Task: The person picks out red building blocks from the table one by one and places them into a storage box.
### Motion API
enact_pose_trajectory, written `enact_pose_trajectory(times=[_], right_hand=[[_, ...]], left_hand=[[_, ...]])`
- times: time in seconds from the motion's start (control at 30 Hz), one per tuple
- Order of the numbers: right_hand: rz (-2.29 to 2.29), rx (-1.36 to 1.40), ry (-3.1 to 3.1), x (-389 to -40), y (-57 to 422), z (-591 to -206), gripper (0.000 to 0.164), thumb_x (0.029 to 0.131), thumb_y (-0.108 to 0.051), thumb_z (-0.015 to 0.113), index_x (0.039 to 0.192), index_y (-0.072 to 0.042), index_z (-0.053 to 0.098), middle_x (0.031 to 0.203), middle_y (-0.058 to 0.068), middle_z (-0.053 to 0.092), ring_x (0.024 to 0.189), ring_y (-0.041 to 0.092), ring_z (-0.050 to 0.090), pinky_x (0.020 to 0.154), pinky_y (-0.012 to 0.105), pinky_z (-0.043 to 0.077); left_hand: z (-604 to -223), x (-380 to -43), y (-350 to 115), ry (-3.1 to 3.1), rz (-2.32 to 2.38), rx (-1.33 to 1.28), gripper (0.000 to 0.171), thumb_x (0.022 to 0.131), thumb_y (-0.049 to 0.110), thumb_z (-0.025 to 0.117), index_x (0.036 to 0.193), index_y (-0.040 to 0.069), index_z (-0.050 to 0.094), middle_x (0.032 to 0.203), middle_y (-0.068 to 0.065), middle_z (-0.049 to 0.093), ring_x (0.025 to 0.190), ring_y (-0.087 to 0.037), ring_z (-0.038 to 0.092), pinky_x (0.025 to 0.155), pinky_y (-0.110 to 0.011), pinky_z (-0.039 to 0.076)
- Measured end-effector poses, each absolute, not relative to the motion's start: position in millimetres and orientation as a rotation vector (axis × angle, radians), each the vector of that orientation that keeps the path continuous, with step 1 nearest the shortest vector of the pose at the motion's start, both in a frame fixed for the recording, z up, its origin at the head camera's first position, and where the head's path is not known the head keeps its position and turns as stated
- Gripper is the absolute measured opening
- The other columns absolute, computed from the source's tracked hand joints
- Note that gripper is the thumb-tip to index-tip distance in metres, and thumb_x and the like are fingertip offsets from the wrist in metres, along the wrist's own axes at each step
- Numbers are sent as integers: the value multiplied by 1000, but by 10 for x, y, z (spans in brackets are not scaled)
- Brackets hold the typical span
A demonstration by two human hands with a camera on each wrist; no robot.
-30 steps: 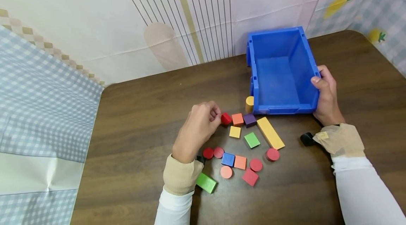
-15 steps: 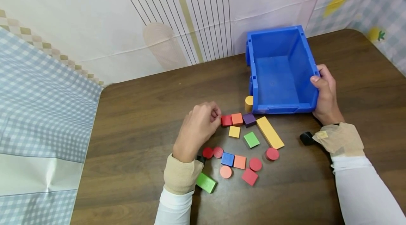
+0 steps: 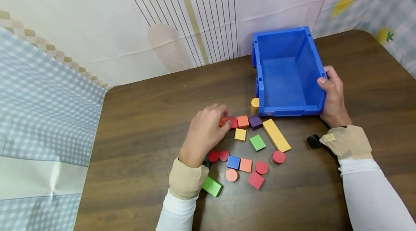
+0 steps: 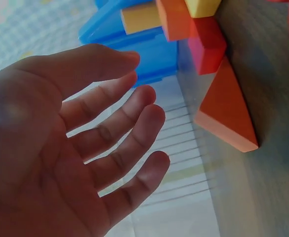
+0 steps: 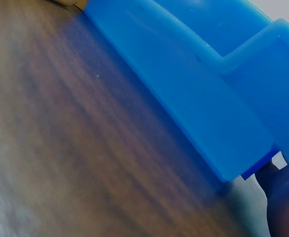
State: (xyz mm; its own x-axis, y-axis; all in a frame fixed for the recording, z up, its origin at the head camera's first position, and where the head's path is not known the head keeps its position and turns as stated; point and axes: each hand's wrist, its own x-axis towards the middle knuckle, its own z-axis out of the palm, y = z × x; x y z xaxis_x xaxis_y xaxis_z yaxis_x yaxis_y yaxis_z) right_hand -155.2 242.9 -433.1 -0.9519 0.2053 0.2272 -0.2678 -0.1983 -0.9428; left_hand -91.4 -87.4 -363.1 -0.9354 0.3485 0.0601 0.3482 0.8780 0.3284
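Note:
My left hand (image 3: 205, 131) hovers by the left end of a block row, thumb and fingers spread apart. An orange triangular block (image 4: 228, 111) stands just beyond its fingertips in the left wrist view, against a red cube (image 4: 207, 47). From above, the fingers partly hide the triangular block. Right of the red cube come an orange cube (image 3: 242, 122) and a purple cube (image 3: 255, 122). My right hand (image 3: 334, 99) grips the right wall of a blue plastic bin (image 3: 290, 111), thumb over the rim. The right wrist view shows mostly the bin's side, with little of the hand.
A yellow cylinder (image 3: 255, 106) stands against the bin's left front corner. Nearer lie a yellow plank (image 3: 277, 136), a green cube (image 3: 258, 142), a yellow cube (image 3: 240, 134), a blue cube (image 3: 233, 162), several red discs and a green block (image 3: 212, 187) beside the left wrist.
The red cube has turned to line up with the orange cube. My left hand's fingers have parted, and the hand shifted slightly right, exposing the orange triangular block. The right hand and bin look unchanged.

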Motion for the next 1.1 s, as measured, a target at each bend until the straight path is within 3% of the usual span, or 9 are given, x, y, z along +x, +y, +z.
enact_pose_trajectory(times=[0.2, 0.8, 1.1], right_hand=[[2222, 87, -1739, -1565, 2414, -4340, 25, 85, -19, 51, 104, -3, 57, 115, 15, 51, 102, 27, 47, 81, 34, 40], [2245, 104, -1700, -1590, 2395, -4324, 24, 85, -17, 52, 103, -3, 57, 113, 16, 51, 101, 27, 47, 80, 33, 41], [2235, 82, -1738, -1551, 2416, -4328, 24, 86, -19, 52, 104, -3, 57, 115, 15, 51, 103, 27, 48, 81, 32, 42]], left_hand=[[-3646, -911, -850, 3039, 403, 647, 17, 88, 26, 67, 101, 16, 68, 97, 2, 64, 85, -14, 53, 81, -36, 46], [-3701, -929, -880, 3044, 142, 815, 39, 87, 29, 65, 124, 15, 61, 116, 0, 60, 103, -19, 54, 87, -38, 44], [-3765, -965, -850, 2990, 45, 846, 47, 86, 33, 66, 129, 15, 59, 117, 0, 58, 105, -18, 54, 87, -38, 42]])
